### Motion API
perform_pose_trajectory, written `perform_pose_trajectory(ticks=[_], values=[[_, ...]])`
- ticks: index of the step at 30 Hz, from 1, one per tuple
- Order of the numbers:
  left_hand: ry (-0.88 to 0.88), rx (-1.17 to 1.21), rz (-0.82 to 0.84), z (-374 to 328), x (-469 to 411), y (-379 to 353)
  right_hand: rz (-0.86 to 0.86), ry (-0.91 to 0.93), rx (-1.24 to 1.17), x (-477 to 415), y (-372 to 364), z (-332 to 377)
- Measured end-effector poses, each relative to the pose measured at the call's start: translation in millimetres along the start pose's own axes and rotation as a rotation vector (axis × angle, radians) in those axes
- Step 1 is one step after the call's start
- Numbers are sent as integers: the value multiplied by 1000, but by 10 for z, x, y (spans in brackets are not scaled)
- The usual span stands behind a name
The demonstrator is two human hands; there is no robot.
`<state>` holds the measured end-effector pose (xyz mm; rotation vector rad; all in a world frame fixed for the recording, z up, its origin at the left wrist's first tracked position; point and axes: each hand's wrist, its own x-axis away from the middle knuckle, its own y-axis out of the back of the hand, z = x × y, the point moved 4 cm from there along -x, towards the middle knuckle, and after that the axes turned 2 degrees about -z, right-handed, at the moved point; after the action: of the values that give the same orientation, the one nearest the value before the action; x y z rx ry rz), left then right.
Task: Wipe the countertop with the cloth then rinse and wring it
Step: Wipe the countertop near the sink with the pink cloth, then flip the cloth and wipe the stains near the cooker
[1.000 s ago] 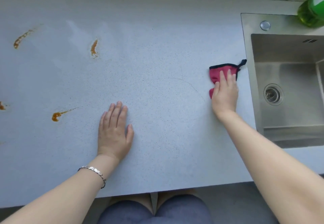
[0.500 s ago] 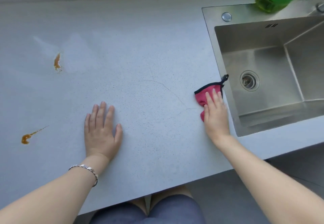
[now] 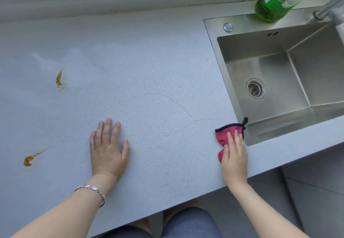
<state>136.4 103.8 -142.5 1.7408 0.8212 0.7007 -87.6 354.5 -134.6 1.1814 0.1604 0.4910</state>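
Wiping step | right hand (image 3: 235,155), fingers together, presses red cloth (image 3: 226,134) flat at desk (image 3: 158,88) front edge beside sink (image 3: 232,81) corner | left hand (image 3: 108,149) flat, fingers apart | next: reach orange stains (image 3: 59,78) far left.

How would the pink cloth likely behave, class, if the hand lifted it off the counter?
The cloth looks soft: it is bunched under the right hand, so it would probably droop, not hold shape. It seems thin, so likely light. Its dark loop near the sink would probably dangle.
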Motion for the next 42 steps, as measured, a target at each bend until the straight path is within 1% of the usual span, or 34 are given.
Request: perform_pose_trajectory(ticks=[3, 4, 6, 8, 10, 12, 13, 15, 17, 19, 20, 21, 22, 24, 25, 26, 27, 28, 32, 34, 35, 36, 37, 38, 39, 40, 42], values=[[-24, 21, 53, 35, 4, -6, -41, -93, 29, 127, -41, 46], [-60, 41, 75, 68, 17, 16, -58, -134, 39, 164, -69, 103], [-209, 62, 94, 184, 84, 142, -77, -175, 59, 300, -153, 283], [-357, 44, 86, 420, 251, 336, -66, -177, 63, 533, -288, 498], [-389, 40, 63, 758, 439, 547, -59, -154, 61, 785, -442, 753], [-324, 33, 49, 1149, 599, 712, -56, -148, 49, 1037, -583, 1066], [-257, 20, 46, 1342, 660, 781, -34, -138, 44, 1167, -670, 1240], [-84, -9, 64, 1669, 743, 886, 41, -44, 25, 1389, -838, 1606], [34, -45, 116, 1871, 777, 934, 161, 140, 23, 1531, -957, 1901], [68, -92, 188, 1982, 772, 950, 237, 381, 73, 1562, -970, 1941], [70, -112, 214, 2019, 754, 949, 243, 448, 90, 1506, -932, 1851], [74, -136, 234, 2055, 739, 940, 238, 414, 81, 1419, -862, 1714], [77, -161, 256, 2080, 725, 931, 223, 303, 63, 1312, -792, 1550], [74, -198, 298, 2121, 725, 912, 106, -59, 29, 1138, -681, 1257], [72, -211, 312, 2132, 728, 909, 36, -210, 22, 1102, -668, 1245], [72, -225, 326, 2132, 732, 913, -24, -299, 17, 1096, -687, 1340], [73, -234, 336, 2127, 733, 916, -45, -331, 14, 1109, -736, 1502], [80, -232, 343, 2123, 731, 921, -21, -294, 16, 1143, -813, 1694], [106, -213, 376, 2101, 716, 944, 221, 97, 2, 1569, -1177, 2492], [114, -205, 384, 2098, 705, 958, 361, 226, -86, 1753, -1240, 2725], [119, -200, 385, 2097, 693, 961, 412, 256, -170, 1769, -1205, 2784], [123, -199, 384, 2096, 683, 965, 427, 258, -256, 1731, -1119, 2812], [126, -203, 386, 2093, 677, 965, 396, 245, -306, 1645, -1012, 2797], [131, -207, 388, 2087, 674, 968, 325, 224, -308, 1525, -898, 2743], [137, -209, 392, 2075, 673, 969, 258, 201, -278, 1384, -788, 2686], [145, -210, 393, 2061, 670, 972, 227, 191, -231, 1242, -714, 2648], [175, -208, 406, 2041, 662, 985, 288, 241, -118, 1029, -707, 2690]])
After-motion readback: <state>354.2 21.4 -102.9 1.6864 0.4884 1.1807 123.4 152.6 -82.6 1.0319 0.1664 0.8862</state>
